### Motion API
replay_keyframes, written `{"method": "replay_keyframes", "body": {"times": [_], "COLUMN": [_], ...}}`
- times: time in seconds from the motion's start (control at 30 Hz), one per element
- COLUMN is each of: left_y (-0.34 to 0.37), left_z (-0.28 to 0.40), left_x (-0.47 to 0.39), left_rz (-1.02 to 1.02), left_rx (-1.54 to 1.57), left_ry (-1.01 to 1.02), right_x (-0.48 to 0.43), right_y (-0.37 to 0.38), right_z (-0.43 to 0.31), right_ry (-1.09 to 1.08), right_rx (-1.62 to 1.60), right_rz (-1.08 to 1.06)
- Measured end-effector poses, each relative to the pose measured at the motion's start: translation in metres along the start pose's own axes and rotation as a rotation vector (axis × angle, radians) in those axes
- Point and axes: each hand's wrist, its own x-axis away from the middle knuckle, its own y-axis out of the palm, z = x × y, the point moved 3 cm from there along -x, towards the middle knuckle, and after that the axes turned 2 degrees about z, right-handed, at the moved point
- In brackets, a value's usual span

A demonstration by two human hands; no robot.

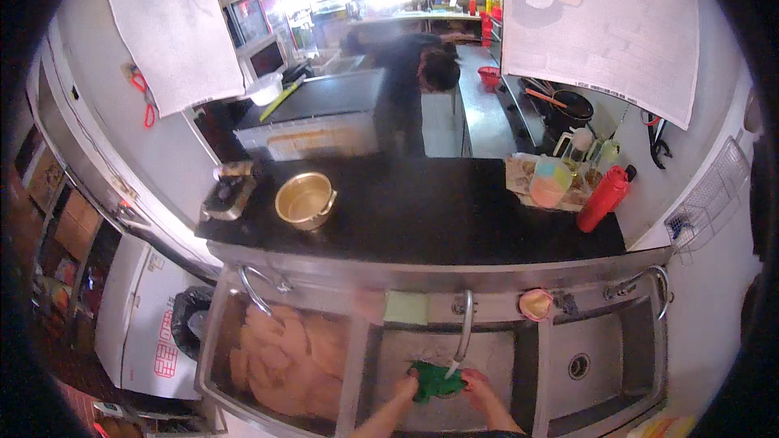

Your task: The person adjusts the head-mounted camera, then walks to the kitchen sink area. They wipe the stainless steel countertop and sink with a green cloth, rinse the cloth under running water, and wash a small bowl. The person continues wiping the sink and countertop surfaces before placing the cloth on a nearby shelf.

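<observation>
A green cloth (pixel 435 381) is stretched between my two hands over the middle sink basin (pixel 395 347), beneath the curved metal faucet (pixel 467 328). My left hand (pixel 406 384) grips its left end, and my right hand (pixel 473 382) grips its right end. The faucet's spout ends right over the cloth. Behind the basin, a pale green sponge or cloth (pixel 406 307) lies on the sink ledge, left of the faucet. A small pink-rimmed bowl or strainer (pixel 536 304) rests on the ledge to the right.
The left basin (pixel 213 340) holds many pale orange pieces. The right basin (pixel 593 328) has a drain. On the black counter (pixel 414 207) stand a gold-coloured metal pot (pixel 304 201), a red bottle (pixel 602 199) and plastic jugs (pixel 549 181). A person (pixel 414 85) bends beyond it.
</observation>
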Motion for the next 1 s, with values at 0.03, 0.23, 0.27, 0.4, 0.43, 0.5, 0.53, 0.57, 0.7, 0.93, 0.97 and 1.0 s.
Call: {"method": "replay_keyframes", "body": {"times": [0.03,0.23,0.27,0.4,0.43,0.5,0.53,0.57,0.7,0.93,0.97,1.0], "left_y": [-0.001,0.021,0.028,0.050,0.050,0.042,0.034,0.022,-0.017,0.039,0.050,0.060], "left_z": [0.001,0.001,0.002,0.007,0.009,0.007,0.007,0.013,0.008,-0.010,-0.015,-0.019], "left_x": [0.008,0.046,0.050,0.055,0.050,0.032,0.022,0.002,-0.022,0.028,0.025,0.018], "left_rz": [0.009,-0.238,-0.295,-0.498,-0.537,-0.470,-0.460,-0.298,-0.189,-0.665,-0.676,-0.725], "left_rx": [-0.001,0.345,0.406,0.466,0.425,0.376,0.363,0.177,-0.220,0.820,0.819,0.814], "left_ry": [-0.051,0.036,0.026,0.103,0.156,0.248,0.341,0.403,0.405,-0.287,-0.260,-0.215], "right_x": [-0.005,0.020,0.027,0.054,0.053,0.047,0.042,0.039,0.042,0.103,0.117,0.125], "right_y": [-0.009,-0.003,0.008,0.066,0.074,0.074,0.067,0.060,0.036,0.106,0.115,0.122], "right_z": [0.005,0.020,0.013,-0.004,-0.007,-0.007,-0.007,-0.009,-0.048,-0.087,-0.088,-0.086], "right_ry": [-0.029,-0.040,-0.047,0.229,0.256,0.262,0.261,0.214,-0.438,-0.706,-0.830,-0.827], "right_rx": [-0.078,-0.399,-0.444,-0.765,-0.757,-0.540,-0.338,-0.140,0.698,0.671,0.666,0.646], "right_rz": [-0.031,-0.007,0.031,-0.291,-0.303,-0.172,-0.024,0.027,0.288,0.121,0.200,0.293]}}
